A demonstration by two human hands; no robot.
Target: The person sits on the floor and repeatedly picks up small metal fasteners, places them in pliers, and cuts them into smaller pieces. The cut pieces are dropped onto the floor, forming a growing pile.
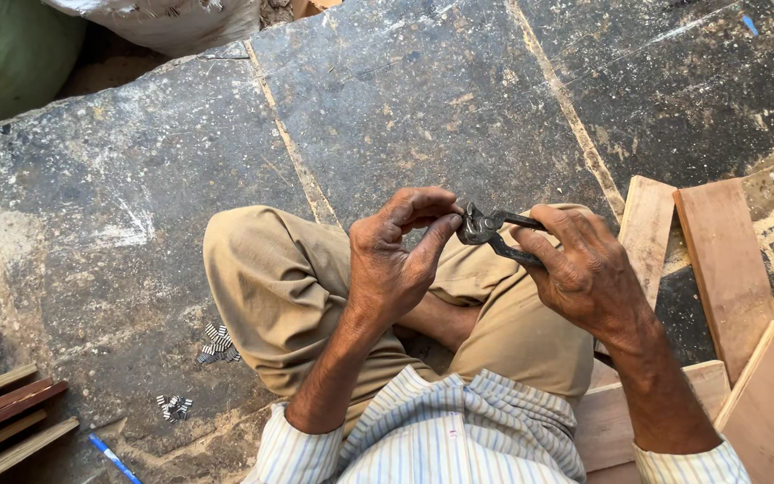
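At the bottom of the frame are the cuffs and front of a blue-and-white striped shirt (459,430), and just above it the person's folded legs in tan trousers (270,287), crossed on the floor. Over the lap, near the middle of the frame, the right hand (584,269) is wrapped around the handles of a dark pair of pincers (490,231), fingers curled tight on them so the tool points left. The left hand (396,255) meets the head of the pincers, thumb and forefinger pinched narrowly together right at the jaws; whatever sits between the fingertips is too small to tell. Lower left of the knee, two small clumps of metal staples (217,345) lie on the floor, with a blue pen (114,457) below them near the bottom edge. At the lower left corner are several thin wooden strips (2,417) stacked side by side. To the right of the frame, wooden boards (727,264) lie overlapping, some running under the right forearm. Beyond the hands stretches the dark stone floor (423,99), dusty, with pale joints between the slabs. At the upper left sit a green sack (6,54) and, beside it, a white sack (172,18).
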